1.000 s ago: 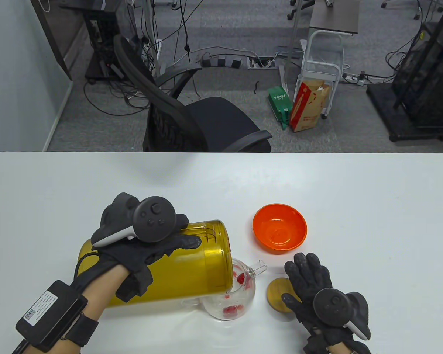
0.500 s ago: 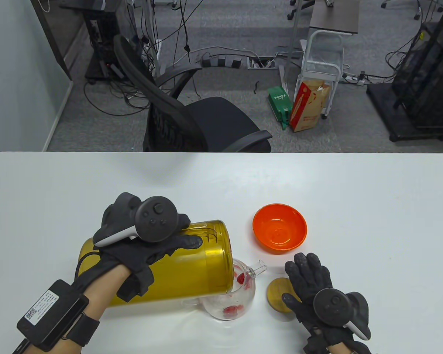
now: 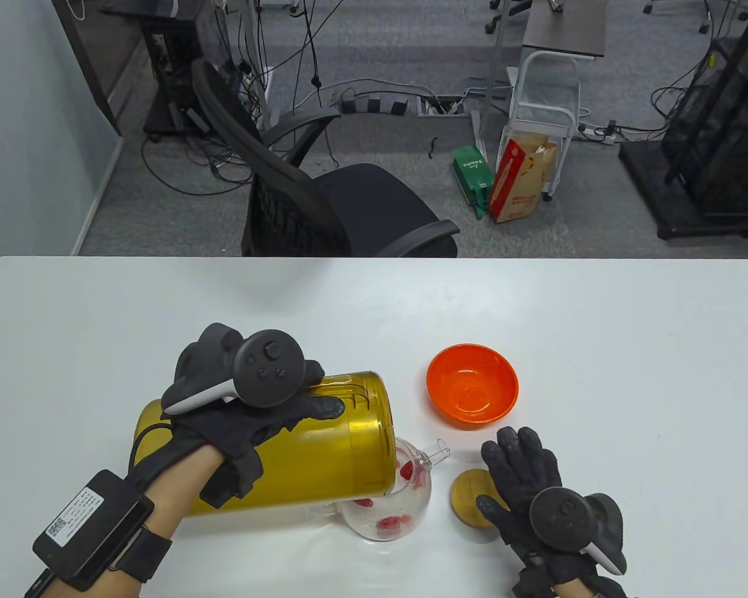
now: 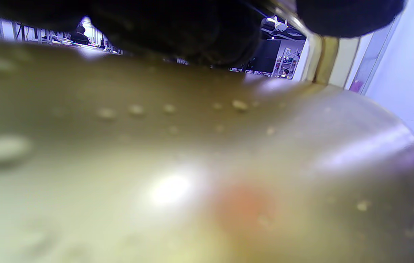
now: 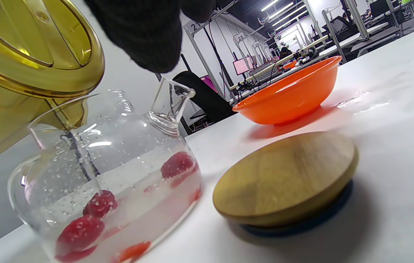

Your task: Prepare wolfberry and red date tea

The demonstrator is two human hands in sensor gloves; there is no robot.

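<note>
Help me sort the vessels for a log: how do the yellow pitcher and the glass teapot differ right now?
The yellow pitcher is tinted amber and tipped on its side in the left hand; the glass teapot is clear and stands upright on the table. The pitcher is far larger. A thin stream runs from the pitcher's spout into the teapot, where red fruit floats in water. Both are see-through and lidless.

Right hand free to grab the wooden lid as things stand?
Likely yes: the right hand holds nothing and already overlaps the wooden lid's right edge on the table, and nothing lies on the lid.
</note>
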